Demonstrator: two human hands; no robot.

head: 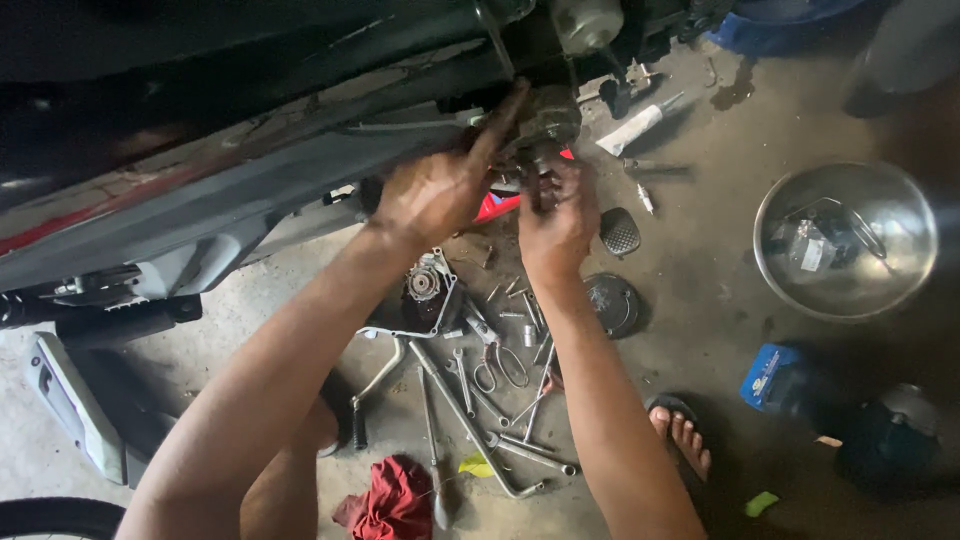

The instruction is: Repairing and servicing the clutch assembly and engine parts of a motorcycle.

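Head view: both my hands are up under the motorbike; left hand [435, 195] rests open against the engine part [548, 118], right hand [556, 215] grips beneath it. Engine cover [425, 295] already lies off on the floor among wrenches [470, 400]; refitting remains.

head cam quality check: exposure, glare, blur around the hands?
Head view: uneven light; the motorcycle underside at upper left is nearly black, and the right edge is dim. Glare is mild on the steel bowl. The left hand and right hand at the engine part look slightly soft; the wrenches on the floor are sharper.
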